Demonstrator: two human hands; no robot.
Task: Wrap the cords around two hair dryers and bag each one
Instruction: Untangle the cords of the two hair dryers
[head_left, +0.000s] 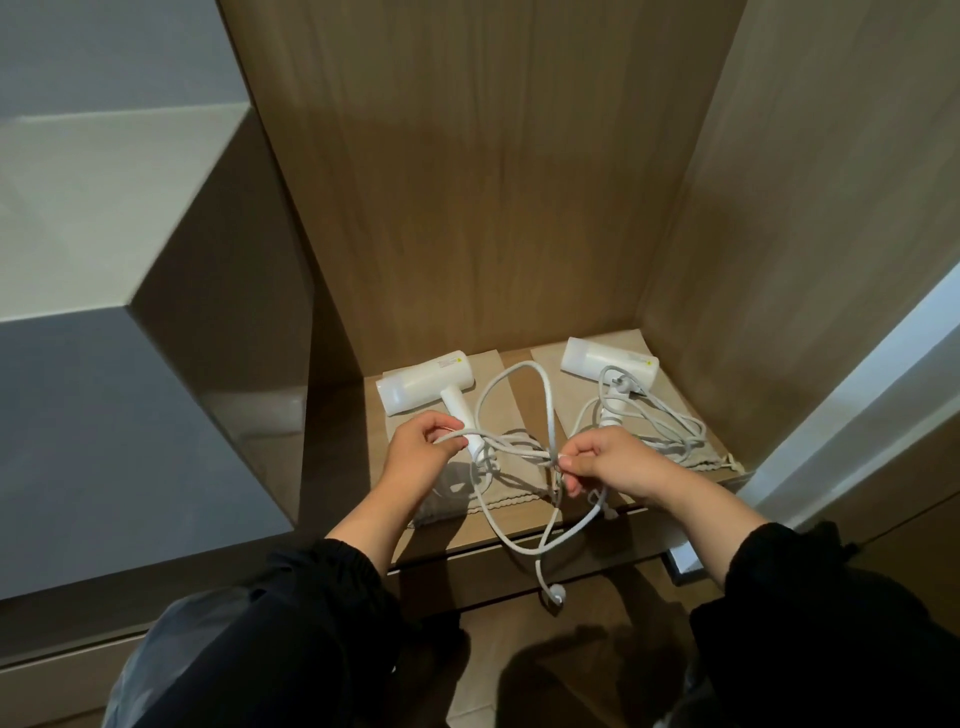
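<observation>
Two white hair dryers lie on a wooden shelf inside a closet. The left dryer (426, 383) rests on a beige cloth bag (506, 410); my left hand (418, 457) grips its handle end together with a strand of its cord. My right hand (605, 465) pinches the same white cord (545, 410), which arches up in a loop between my hands. The cord's plug (555, 594) hangs below the shelf's front edge. The right dryer (609, 362) lies on a second beige bag (714, 457) with its own cord (660, 418) in a loose tangle.
Wooden closet walls close in behind (467, 182) and on the right (779, 208). A grey-and-white panel (104, 260) juts out at the left. The shelf's front edge (519, 558) runs just below my hands. My dark-clothed knees fill the bottom of the view.
</observation>
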